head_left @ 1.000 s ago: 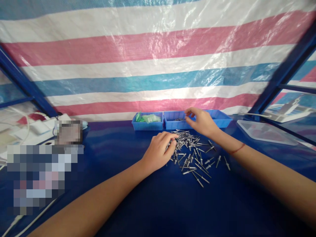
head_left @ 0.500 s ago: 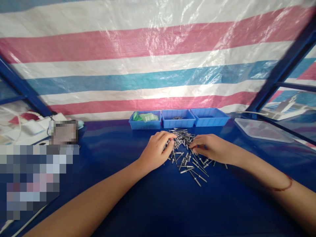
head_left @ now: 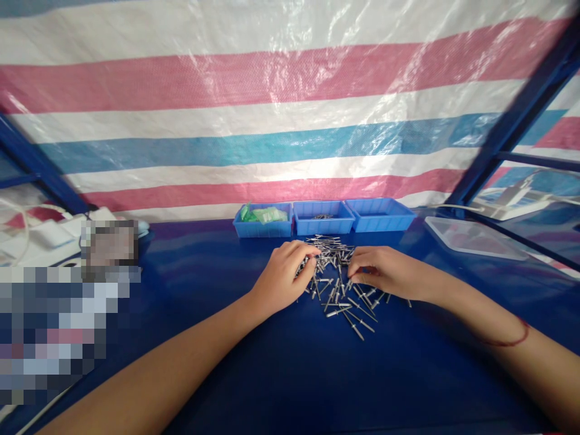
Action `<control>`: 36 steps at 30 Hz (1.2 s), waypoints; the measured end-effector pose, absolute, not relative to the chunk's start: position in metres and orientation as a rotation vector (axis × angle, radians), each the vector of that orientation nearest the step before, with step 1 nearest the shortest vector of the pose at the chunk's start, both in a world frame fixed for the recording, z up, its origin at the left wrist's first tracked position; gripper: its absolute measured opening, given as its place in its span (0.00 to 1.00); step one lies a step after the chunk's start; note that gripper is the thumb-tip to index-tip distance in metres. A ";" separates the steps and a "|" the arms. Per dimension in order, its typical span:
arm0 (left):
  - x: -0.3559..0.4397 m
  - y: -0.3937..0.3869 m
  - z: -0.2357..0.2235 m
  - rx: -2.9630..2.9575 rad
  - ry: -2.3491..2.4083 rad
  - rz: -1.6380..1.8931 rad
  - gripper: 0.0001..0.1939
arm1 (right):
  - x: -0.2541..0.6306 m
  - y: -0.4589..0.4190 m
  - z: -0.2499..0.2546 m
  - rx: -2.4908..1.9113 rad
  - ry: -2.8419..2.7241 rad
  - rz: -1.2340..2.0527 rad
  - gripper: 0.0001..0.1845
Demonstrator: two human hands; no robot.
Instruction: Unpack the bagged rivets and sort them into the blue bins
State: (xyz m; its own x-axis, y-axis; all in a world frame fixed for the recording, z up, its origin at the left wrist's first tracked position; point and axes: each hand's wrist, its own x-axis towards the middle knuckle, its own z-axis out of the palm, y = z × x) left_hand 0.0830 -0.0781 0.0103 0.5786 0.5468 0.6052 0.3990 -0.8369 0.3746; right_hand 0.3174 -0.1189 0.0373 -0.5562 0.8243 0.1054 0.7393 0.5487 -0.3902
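Note:
A loose pile of small silver rivets [head_left: 341, 289] lies on the dark blue table [head_left: 290, 374]. My left hand [head_left: 284, 275] rests on the pile's left side with its fingers curled over some rivets. My right hand [head_left: 386, 272] sits at the pile's right side, fingertips pinched together among the rivets; what they hold is hidden. Behind the pile stand three blue bins in a row: the left bin [head_left: 254, 228] with green bags, the middle bin [head_left: 322, 226] with a few rivets, and the right bin [head_left: 383, 222].
A striped pink, white and blue tarp [head_left: 272, 121] hangs behind the table. A clear plastic lid [head_left: 471, 237] lies at the right. White devices and cables [head_left: 40, 235] sit at the far left, next to a blurred patch. Blue frame posts [head_left: 502, 133] stand at both sides.
My right hand came back from the middle bin down to the right side of the rivet pile and pinched there. My left hand stayed on the pile.

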 end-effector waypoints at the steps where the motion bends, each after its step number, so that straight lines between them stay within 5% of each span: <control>1: 0.083 -0.078 0.010 2.613 0.791 1.105 0.08 | 0.318 -0.119 0.037 -1.307 -2.524 0.421 0.10; 10: 0.083 -0.081 0.010 2.705 0.741 1.126 0.08 | 0.317 -0.126 0.046 -1.418 -2.288 0.393 0.10; 27: 0.084 -0.094 0.018 2.746 0.717 1.277 0.07 | 0.274 -0.138 0.040 -1.244 -1.721 0.994 0.16; 36: 0.084 -0.090 0.016 2.685 0.757 1.327 0.06 | 0.270 -0.139 0.038 -1.140 -1.616 0.830 0.11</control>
